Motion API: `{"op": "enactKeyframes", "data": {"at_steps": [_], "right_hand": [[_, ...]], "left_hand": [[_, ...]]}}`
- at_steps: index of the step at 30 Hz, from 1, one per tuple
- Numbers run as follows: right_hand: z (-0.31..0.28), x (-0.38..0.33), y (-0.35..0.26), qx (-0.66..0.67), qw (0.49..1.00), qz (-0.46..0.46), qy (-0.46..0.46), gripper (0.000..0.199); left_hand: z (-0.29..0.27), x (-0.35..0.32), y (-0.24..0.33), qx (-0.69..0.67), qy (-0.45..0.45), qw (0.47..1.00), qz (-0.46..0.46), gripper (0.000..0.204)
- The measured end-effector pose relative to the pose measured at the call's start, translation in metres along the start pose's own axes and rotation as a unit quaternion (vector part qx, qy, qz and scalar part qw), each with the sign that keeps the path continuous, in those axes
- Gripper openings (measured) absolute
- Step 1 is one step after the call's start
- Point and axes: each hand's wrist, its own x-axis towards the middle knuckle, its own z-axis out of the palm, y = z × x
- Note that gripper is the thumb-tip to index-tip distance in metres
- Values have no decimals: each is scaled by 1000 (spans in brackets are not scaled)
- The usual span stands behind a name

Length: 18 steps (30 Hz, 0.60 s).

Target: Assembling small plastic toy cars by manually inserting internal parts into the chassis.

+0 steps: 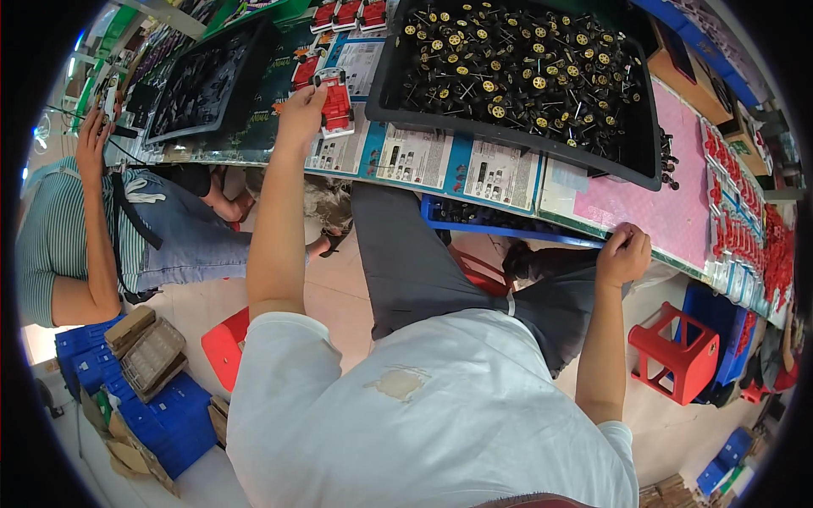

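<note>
My left hand [302, 121] is at the table's front edge, thumb and fingers closed on the side of a red and white toy car body [337, 103]. Just behind it lies another red toy car part [306, 71], and several more red car bodies [347, 14] sit in a row farther back. My right hand [625, 254] rests at the table edge on the right, its fingers curled in; whatever it holds, if anything, is hidden. Between and beyond my hands stands a large black bin [517, 140] full of small black wheels with yellow hubs on metal axles [500, 68].
Printed sheets [415, 157] cover the tabletop. Red parts in rows [735, 237] lie on the right, beside a pink mat [669, 203]. A dark tray [199, 85] stands on the left, near a co-worker's hand [91, 140]. A blue tray [500, 222] sits under the table; a red stool [675, 351] stands right.
</note>
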Motion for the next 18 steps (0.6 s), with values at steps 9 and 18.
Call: {"op": "enactKeyframes", "data": {"at_steps": [9,18], "right_hand": [[-9,1,6,25,1000,9,2,2],[-33,27,10,127,972,140,-142,16]], "left_hand": [[40,43,-21,202,79,973,77,49],[22,-17,-23,157,62,985,41,68]]}}
